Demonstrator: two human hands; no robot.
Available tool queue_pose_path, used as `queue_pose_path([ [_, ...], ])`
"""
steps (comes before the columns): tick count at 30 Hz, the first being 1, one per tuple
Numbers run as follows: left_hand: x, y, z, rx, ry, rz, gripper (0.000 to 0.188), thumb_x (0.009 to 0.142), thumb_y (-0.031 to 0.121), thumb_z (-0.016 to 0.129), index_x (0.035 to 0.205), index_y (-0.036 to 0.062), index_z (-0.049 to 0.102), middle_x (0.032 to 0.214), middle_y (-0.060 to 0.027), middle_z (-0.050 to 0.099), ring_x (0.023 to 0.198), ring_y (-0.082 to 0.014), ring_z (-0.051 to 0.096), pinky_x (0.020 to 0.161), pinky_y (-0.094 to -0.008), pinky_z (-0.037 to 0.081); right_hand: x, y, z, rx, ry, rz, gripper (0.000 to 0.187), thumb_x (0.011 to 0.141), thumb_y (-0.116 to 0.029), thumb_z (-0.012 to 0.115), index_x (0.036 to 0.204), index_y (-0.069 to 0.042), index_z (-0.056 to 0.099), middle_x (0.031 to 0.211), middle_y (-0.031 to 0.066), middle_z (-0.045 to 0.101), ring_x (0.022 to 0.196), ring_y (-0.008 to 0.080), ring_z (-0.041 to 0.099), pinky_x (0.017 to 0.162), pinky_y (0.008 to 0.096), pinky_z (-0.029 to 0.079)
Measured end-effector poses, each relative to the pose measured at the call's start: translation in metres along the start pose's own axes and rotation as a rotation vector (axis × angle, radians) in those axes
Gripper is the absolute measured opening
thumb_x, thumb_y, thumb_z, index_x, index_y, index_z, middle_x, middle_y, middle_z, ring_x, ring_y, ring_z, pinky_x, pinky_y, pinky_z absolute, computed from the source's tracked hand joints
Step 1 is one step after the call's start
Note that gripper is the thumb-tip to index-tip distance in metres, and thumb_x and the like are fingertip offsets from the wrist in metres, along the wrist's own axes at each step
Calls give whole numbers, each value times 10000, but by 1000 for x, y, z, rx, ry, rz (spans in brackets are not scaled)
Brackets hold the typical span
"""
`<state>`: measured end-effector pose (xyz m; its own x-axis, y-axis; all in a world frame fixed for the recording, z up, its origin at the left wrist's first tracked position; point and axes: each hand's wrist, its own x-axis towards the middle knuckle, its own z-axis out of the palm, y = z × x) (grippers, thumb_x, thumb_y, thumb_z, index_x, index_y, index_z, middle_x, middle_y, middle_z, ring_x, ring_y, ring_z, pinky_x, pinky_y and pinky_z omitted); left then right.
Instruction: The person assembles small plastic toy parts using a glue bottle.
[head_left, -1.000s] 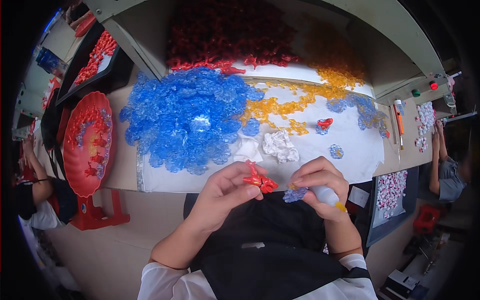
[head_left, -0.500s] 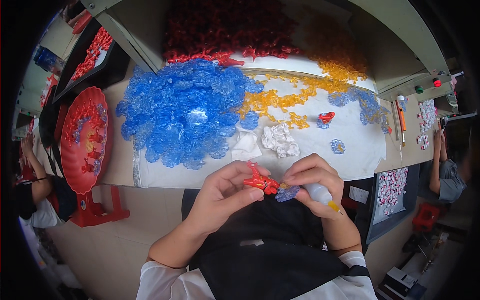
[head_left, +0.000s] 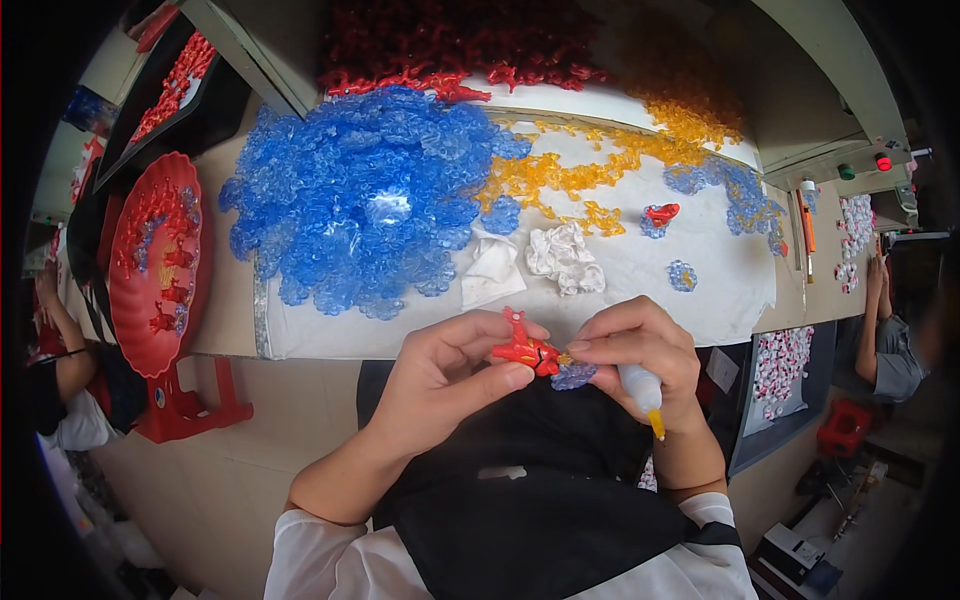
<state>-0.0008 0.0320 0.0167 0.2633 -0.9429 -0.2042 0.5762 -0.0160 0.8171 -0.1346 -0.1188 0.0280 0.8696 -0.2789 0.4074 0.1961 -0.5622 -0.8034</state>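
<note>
Held between the thumb and fingers of my left hand (head_left: pixel 440 375) is a small glossy red animal figurine (head_left: pixel 524 350). Its lower end meets a translucent blue scalloped piece (head_left: pixel 573 377), which the thumb and fingertips of my right hand (head_left: pixel 650 350) pinch from the other side. A bit of yellow shows where the two parts come together; my fingertips partly hide the contact. Tucked in my right palm is a small white squeeze bottle (head_left: pixel 637 384) with a yellow tip pointing down.
A big heap of blue scalloped pieces (head_left: pixel 360 200) lies beyond my hands, beside scattered yellow parts (head_left: pixel 560 180). Crumpled white tissue (head_left: pixel 565 258) sits nearer. Red pieces (head_left: pixel 450 50) fill the shelf. A red scalloped tray (head_left: pixel 125 300) stands left. Co-workers are at both sides.
The bottle in my right hand has swung so its tip points more downward. Both hands still hold the figurine and blue piece together. The whole view has shifted slightly.
</note>
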Motion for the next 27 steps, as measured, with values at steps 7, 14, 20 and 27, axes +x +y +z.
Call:
queue_pose_path([
  [7,1,-3,-5,-29,-11,-59,253,793,42,556,1035,-29,529,939,-69,586,796,-82,544,673,-206,433,5,-4,-5,-60,-134,-42,268,605,-15,675,869,-41,637,790,77,555,660,179,570,527,261,450],
  [14,2,-4,-7,-68,-1,-111,261,794,71,564,1037,-20,535,904,-67,602,770,-69,544,623,-197,423,9,-5,-5,-107,-203,-75,290,607,-16,670,893,-42,624,795,78,550,662,195,567,530,277,454],
  [20,5,-2,-8,-60,5,-149,258,786,73,569,1022,-27,539,853,-73,606,635,-63,513,578,-187,419,9,-5,-6,-123,-238,-79,295,605,-21,671,894,-44,618,794,77,546,666,201,565,530,280,456],
  [27,11,2,-6,-16,23,-209,259,768,60,580,1007,-33,544,815,-85,615,550,-66,501,529,-183,424,11,-7,-9,-163,-274,-77,308,602,-3,659,904,-41,608,796,69,542,673,201,567,541,278,467],
])
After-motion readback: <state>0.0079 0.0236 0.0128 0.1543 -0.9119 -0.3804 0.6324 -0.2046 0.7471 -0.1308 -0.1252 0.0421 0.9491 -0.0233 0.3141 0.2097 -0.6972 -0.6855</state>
